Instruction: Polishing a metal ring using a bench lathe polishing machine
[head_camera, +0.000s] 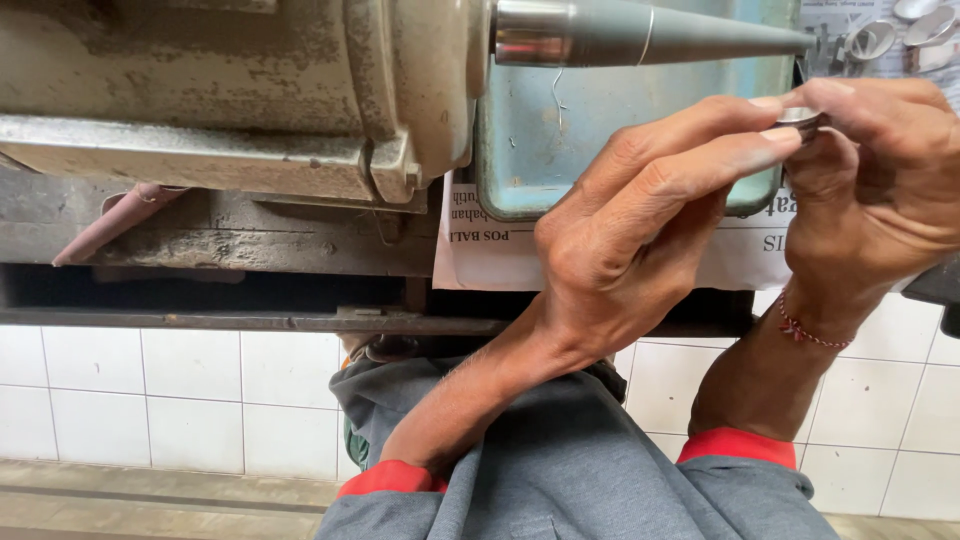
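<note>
Both my hands pinch one small silver metal ring (803, 119) just below the tip of a long tapered steel spindle (660, 36). My left hand (640, 230) reaches up from the lower middle, with its fingertips on the ring's left side. My right hand (870, 180), with a red thread bracelet at the wrist, closes its thumb and fingers over the ring's right side. Most of the ring is hidden by the fingers. The spindle sticks out to the right from a worn grey motor housing (230, 90).
A pale blue-green metal tray (560, 130) sits behind the spindle on sheets of newspaper (500, 255). More silver rings (900, 35) lie at the top right. Below the bench edge is a white tiled wall (150, 390). My grey-clad knees (580, 470) fill the lower middle.
</note>
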